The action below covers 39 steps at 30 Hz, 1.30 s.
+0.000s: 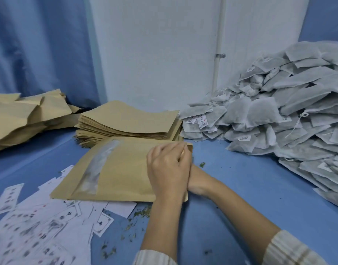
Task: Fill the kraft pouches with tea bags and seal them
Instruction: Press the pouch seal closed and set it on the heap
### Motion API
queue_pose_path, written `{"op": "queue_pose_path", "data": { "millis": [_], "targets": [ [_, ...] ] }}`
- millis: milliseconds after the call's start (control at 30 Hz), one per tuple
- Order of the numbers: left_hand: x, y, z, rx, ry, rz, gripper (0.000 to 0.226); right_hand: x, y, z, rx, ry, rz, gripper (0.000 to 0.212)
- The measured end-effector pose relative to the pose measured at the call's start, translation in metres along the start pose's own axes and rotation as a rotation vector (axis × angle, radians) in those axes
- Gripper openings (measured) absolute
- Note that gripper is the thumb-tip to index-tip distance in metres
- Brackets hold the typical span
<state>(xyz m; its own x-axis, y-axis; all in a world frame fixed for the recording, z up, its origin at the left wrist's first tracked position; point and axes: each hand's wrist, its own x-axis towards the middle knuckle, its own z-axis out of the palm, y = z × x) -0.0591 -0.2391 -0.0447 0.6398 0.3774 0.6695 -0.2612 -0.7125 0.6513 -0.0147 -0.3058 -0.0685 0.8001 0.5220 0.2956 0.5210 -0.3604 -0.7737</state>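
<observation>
i am working on the kraft pouch lying flat at the centre of the frame. my left hand is curling over its right edge, pinching the mouth. my right hand is sliding in behind it, mostly hidden, so i cannot tell its grip. the pouch is looking light, thin and crease-prone, so i am judging the open edge the best hold. the tea bags, soft and light, are piling at right; a stack of pouches is sitting behind, and loose labels are crowding the lower left.
</observation>
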Motion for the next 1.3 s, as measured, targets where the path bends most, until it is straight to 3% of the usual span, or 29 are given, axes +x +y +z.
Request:
{"op": "queue_pose_path", "data": {
  "millis": [133, 200, 300, 367, 467, 567, 700, 767, 867, 1000, 1133, 1200, 1300],
  "targets": [
    [0.013, -0.003, -0.044, 0.009, 0.054, -0.045, 0.020, 0.014, -0.033, 0.034, 0.056, 0.057, -0.102, 0.020],
    [0.017, -0.018, -0.071, 0.023, 0.028, 0.047, 0.019, 0.020, -0.054, 0.057, 0.068, 0.088, -0.159, 0.021],
    [0.024, -0.050, -0.108, 0.132, 0.129, 0.053, 0.014, 0.034, -0.070, 0.097, -0.001, 0.059, -0.098, 0.018],
    [0.029, -0.071, -0.124, 0.167, 0.125, 0.019, 0.016, 0.037, -0.079, 0.117, 0.064, 0.140, -0.059, 0.034],
    [0.035, -0.097, -0.139, 0.125, 0.098, -0.031, 0.017, 0.034, -0.077, 0.119, 0.128, 0.209, -0.049, 0.030],
    [0.036, -0.110, -0.143, 0.084, 0.096, -0.029, 0.016, 0.024, -0.057, 0.097, -0.287, 0.206, 0.041, 0.018],
    [0.034, -0.117, -0.139, 0.049, 0.066, -0.033, 0.023, -0.002, -0.046, 0.081, -0.723, -0.082, 0.174, 0.056],
    [0.035, -0.117, -0.137, 0.045, 0.044, -0.052, 0.030, -0.011, -0.046, 0.084, -0.744, -0.092, 0.137, 0.052],
    [0.034, -0.118, -0.137, 0.040, 0.044, -0.059, 0.027, -0.012, -0.050, 0.090, -0.635, -0.033, 0.106, 0.031],
    [0.032, -0.117, -0.138, 0.002, 0.072, -0.054, 0.019, -0.011, -0.047, 0.076, -0.229, 0.146, 0.290, 0.008],
    [0.034, -0.115, -0.137, -0.015, 0.042, -0.069, 0.016, -0.017, -0.041, 0.051, 0.185, 0.396, 0.368, 0.006],
    [0.033, -0.112, -0.135, -0.026, 0.038, -0.067, 0.015, -0.016, -0.047, 0.053, 0.314, 0.385, 0.345, 0.008],
    [0.029, -0.105, -0.132, -0.066, 0.036, -0.021, 0.013, -0.007, -0.069, 0.075, 0.457, 0.224, 0.300, 0.006]
  ]
}}
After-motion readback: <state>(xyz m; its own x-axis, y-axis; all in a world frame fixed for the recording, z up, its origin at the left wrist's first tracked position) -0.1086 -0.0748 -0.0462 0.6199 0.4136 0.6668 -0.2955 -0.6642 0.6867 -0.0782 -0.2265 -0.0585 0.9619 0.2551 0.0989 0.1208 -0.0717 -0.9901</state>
